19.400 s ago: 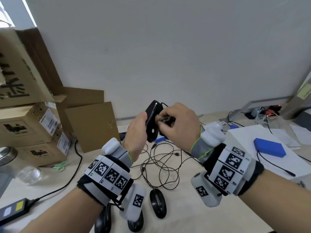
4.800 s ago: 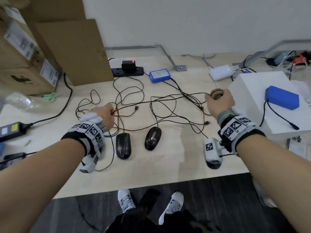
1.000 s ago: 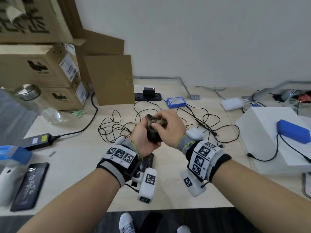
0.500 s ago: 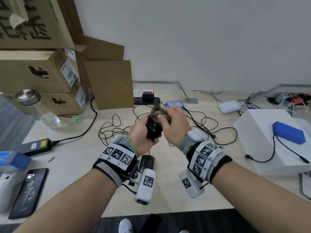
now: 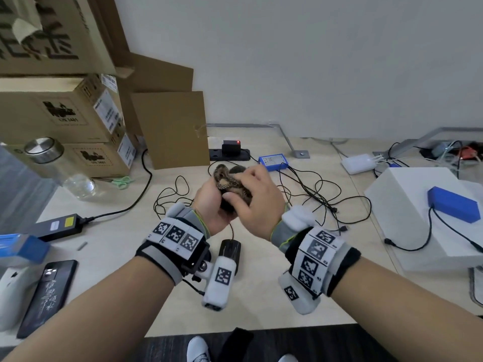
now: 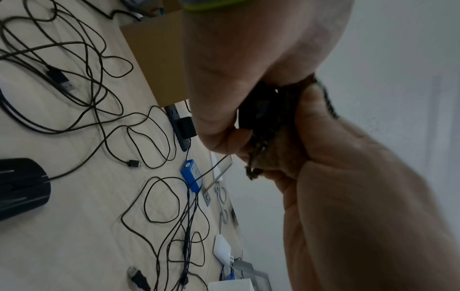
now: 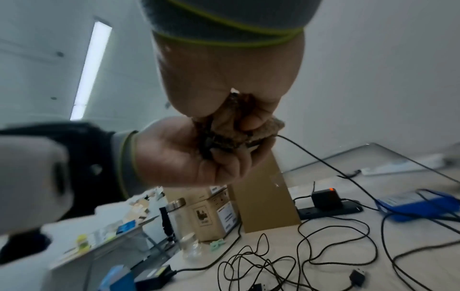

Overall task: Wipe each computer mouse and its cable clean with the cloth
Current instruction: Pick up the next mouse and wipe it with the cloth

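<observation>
Above the desk my left hand (image 5: 210, 205) grips a black computer mouse (image 5: 228, 207); most of it is hidden. My right hand (image 5: 252, 198) presses a brown patterned cloth (image 5: 226, 182) onto the mouse, thumb on the cloth. In the left wrist view the mouse (image 6: 256, 106) shows as a dark sliver between the hands, with the cloth (image 6: 273, 155) bunched under it. In the right wrist view the cloth (image 7: 252, 133) is crumpled in the fingers and the mouse's cable (image 7: 311, 155) trails down. A second black mouse (image 5: 230, 250) lies on the desk below my wrists, among tangled cables (image 5: 321, 197).
Cardboard boxes (image 5: 65, 108) and a glass jar (image 5: 52, 163) stand at the left. A power strip (image 5: 230, 152) and a blue box (image 5: 273, 162) lie at the back. A white box (image 5: 407, 231) is on the right. A phone (image 5: 47, 296) and a power adapter (image 5: 57, 227) lie front left.
My right hand has rubbed the cloth from the mouse's far end back over its top. The left hand still holds the mouse above the desk.
</observation>
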Motion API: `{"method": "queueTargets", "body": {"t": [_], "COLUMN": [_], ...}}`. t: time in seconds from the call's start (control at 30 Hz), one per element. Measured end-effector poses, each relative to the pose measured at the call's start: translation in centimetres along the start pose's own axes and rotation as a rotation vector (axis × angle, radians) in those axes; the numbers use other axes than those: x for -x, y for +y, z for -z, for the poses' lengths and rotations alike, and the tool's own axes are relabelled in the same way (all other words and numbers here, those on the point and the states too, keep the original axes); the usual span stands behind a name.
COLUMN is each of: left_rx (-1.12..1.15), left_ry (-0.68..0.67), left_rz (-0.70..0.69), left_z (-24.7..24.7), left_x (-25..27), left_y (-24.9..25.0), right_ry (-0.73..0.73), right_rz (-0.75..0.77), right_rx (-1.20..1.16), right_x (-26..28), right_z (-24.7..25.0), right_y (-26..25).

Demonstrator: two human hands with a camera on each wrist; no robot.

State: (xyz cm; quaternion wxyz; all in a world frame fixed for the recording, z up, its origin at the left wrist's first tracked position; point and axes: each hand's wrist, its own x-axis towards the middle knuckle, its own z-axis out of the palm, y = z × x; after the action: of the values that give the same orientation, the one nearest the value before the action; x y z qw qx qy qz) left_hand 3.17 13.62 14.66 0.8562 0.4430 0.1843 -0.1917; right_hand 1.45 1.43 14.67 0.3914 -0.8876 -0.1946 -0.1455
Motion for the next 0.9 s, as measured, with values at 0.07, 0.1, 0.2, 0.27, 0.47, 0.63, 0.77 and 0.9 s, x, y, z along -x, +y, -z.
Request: {"method": "queueTargets", "body": {"t": [0.07,0.1,0.2,0.27,0.47,0.63,0.77,0.9], "left_rx": [-0.009,-0.044,-0.150,-0.186,-0.136,-0.094,0.002,0.028], "left_ry": [-0.047,-0.055,-0.086,-0.125,-0.099,-0.044,-0.090,-0.130], "left_rz": [-0.017,-0.017,-0.048,-0.056,-0.100,-0.197,-0.305,-0.314], "left_z": [-0.3,-0.5,-0.5,-0.7,-2.5,-4.9,-4.5,-5.8], "left_x": [0.4,0.6,0.9,1.1,0.9,1.1,1.5,1.8], "left_y": [0.7,0.9,1.2,1.4,4.6,7.2,9.8,11.2], "right_ry": [0.024,0.056,0.124,0.120,0.355,0.100,0.074,0.136], "right_rz": [0.066,0.045,-0.231,-0.422,-0.464,-0.252,0.212,0.341], "right_rx": [0.000,-0.016,-0.019,-0.093,-0.498,-0.400,-0.133,-0.001], "right_x": [-0.6,-1.3,-3.9,-4.9,-8.4,-10.0,-9.8,-11.3], "right_z": [0.0,0.4,1.8,2.3,4.8,6.2,7.9,8.5], "right_y": [0.2,0.8,2.7,3.7,1.6,-1.3,-3.3,-4.1]}}
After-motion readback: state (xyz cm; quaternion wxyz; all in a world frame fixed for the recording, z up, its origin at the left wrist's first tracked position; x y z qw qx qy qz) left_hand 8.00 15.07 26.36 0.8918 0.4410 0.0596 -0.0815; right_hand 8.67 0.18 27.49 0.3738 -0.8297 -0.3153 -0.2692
